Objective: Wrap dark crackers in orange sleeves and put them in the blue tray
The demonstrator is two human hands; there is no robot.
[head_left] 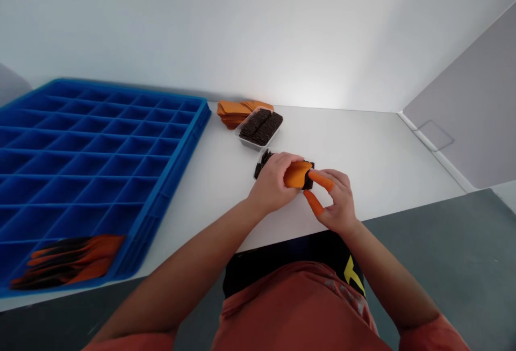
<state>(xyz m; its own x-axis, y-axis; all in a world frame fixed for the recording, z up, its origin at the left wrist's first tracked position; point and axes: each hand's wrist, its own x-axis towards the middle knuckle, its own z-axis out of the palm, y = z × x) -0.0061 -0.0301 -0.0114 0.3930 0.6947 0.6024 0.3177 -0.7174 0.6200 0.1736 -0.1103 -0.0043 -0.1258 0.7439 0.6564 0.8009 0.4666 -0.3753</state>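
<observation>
My left hand (274, 180) is closed around an orange flat piece (297, 174), which looks like a thin sheet or sleeve and curves slightly. My right hand (336, 200) wears orange finger cots on thumb and forefinger. Those two fingertips pinch a small dark piece (308, 181) at the right end of the orange piece. Beneath and behind my hands is a clear tub (256, 170) of dark pieces, mostly hidden. Just beyond it stands a second clear tub (258, 145) filled with stacked dark flat pieces (262, 126).
A stack of orange pieces (234, 112) lies behind the tubs, near the wall. To the left, a large blue divided tray (177, 163) covers the white table (209, 206). Its near right compartment holds several orange-and-black pieces (76, 259). The table's front edge runs close to my body.
</observation>
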